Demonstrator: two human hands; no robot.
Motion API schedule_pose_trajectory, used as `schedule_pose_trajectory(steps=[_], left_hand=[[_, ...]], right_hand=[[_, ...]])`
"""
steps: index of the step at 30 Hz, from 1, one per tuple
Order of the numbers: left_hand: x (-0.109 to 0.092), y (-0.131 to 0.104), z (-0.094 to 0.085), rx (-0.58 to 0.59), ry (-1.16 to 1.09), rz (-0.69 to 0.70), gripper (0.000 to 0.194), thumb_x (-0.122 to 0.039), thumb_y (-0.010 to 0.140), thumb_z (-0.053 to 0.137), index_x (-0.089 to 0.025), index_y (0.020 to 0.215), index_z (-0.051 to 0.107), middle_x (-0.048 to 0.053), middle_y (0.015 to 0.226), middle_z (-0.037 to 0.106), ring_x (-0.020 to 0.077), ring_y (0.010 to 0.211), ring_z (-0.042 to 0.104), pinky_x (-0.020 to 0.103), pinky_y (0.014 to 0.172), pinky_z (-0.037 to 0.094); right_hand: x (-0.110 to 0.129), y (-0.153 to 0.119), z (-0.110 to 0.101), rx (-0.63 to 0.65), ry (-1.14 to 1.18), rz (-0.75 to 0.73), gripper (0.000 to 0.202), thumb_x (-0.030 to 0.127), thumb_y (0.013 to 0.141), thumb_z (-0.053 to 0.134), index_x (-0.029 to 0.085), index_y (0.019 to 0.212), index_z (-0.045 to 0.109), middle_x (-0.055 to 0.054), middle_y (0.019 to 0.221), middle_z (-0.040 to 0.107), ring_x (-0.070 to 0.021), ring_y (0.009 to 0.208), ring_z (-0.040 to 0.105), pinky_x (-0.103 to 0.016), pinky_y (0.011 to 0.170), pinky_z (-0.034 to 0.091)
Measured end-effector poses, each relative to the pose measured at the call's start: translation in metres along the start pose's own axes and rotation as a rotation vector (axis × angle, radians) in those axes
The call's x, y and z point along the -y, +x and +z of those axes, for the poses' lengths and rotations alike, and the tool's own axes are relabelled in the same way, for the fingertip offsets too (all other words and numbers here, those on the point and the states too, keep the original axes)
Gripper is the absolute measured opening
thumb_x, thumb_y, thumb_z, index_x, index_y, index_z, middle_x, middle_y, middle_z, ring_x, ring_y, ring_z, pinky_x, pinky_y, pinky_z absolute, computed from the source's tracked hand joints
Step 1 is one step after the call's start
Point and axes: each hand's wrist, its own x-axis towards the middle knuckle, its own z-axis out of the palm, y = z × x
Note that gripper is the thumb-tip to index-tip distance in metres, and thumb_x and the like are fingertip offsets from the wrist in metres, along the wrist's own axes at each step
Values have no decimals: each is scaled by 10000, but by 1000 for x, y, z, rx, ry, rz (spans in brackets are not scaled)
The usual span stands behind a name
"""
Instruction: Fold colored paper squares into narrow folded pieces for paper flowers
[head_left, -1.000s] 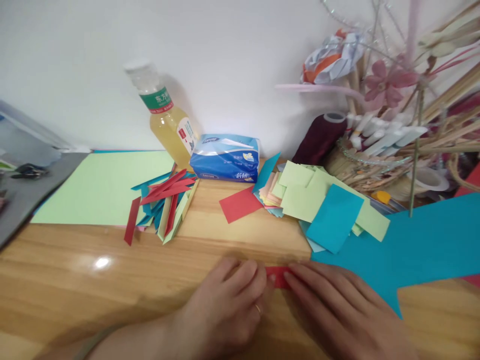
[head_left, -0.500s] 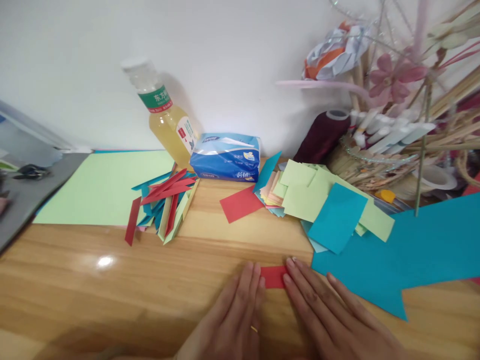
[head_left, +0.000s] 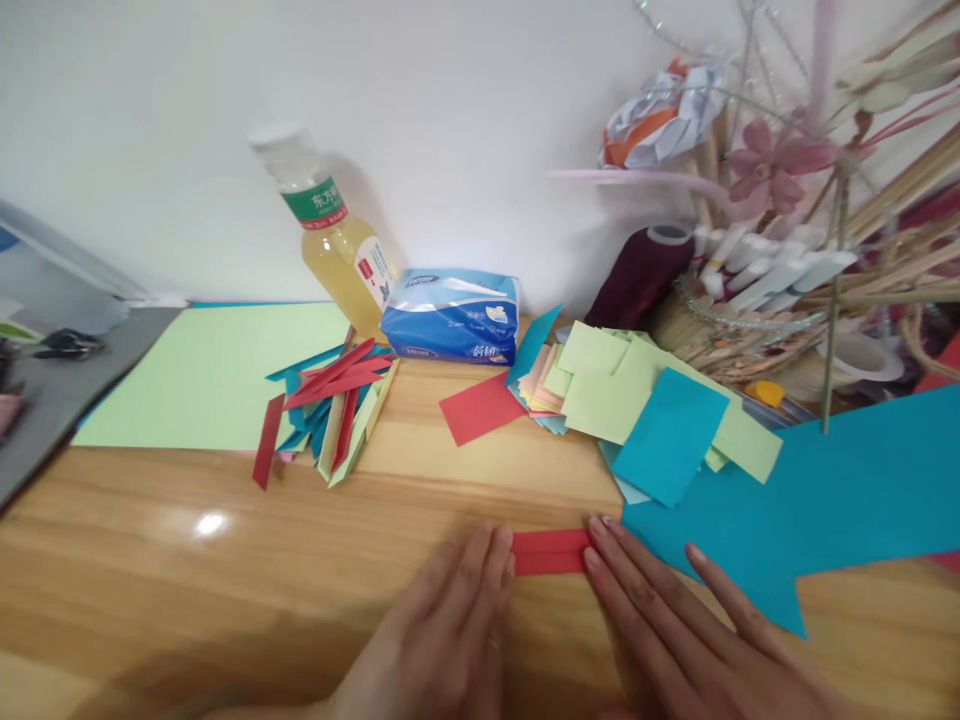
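A narrow strip of red paper (head_left: 551, 552) lies on the wooden table, a crease line running along its length. Over its left end rest the fingers of my left hand (head_left: 450, 620), extended and held close together. The fingertips of my right hand (head_left: 675, 610) press flat on its right end, the fingers stretched out. Behind the strip lies a flat red paper rectangle (head_left: 482, 408). To the left is a pile of folded red, blue and green strips (head_left: 334, 385).
Green sheets (head_left: 187, 380), a bottle (head_left: 337, 250) and a tissue pack (head_left: 450, 318) stand or lie toward the wall. On the right are green paper pieces (head_left: 607, 395), a blue sheet (head_left: 862, 480), a dark thread spool (head_left: 637, 275) and a basket of craft sticks (head_left: 720, 340).
Both hands have slid slightly outward, my left hand leftward and my right hand rightward. More of the red strip and its crease now show between them.
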Motion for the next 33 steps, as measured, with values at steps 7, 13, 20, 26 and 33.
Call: schedule_pose_trajectory(steps=[7, 13, 20, 26, 33], left_hand=[[14, 7, -7, 11, -133, -40, 345, -173, 899, 349, -129, 1022, 668, 41, 1116, 665, 196, 1065, 548, 327, 949, 351], [42, 17, -4, -24, -452, -38, 291, -93, 878, 389, -198, 894, 659, -12, 939, 711, 158, 1016, 590, 358, 989, 357], [33, 25, -2, -112, -408, -11, 180, -131, 910, 440, -147, 921, 619, 24, 826, 655, 167, 810, 575, 290, 748, 472], [24, 23, 5, 59, -334, 56, 135, -93, 889, 468, -145, 881, 593, 24, 792, 601, 154, 711, 533, 259, 605, 440], [51, 25, 6, 187, -846, -166, 203, -106, 882, 509, -200, 1036, 603, 14, 914, 595, 127, 852, 559, 219, 765, 450]], right_hand=[[-12, -4, 1, -10, -36, -113, 510, 470, 925, 297, 126, 1176, 578, -100, 1251, 579, -245, 1134, 526, -430, 819, 438], [-14, -3, -3, -39, -37, -117, 532, 496, 937, 280, 129, 1156, 596, -98, 1214, 607, -235, 1090, 559, -403, 794, 462], [-12, 3, -4, -83, 108, 48, 275, 283, 937, 420, 184, 1094, 623, -41, 1189, 628, -191, 1080, 579, -396, 943, 420], [-11, 10, -2, -81, 226, 76, 334, 145, 933, 337, 158, 1164, 577, -68, 1047, 673, -172, 966, 613, -339, 794, 539], [-15, 14, -4, -96, 277, 32, 359, 102, 930, 292, 162, 1103, 600, -58, 998, 680, -174, 965, 603, -307, 750, 542]])
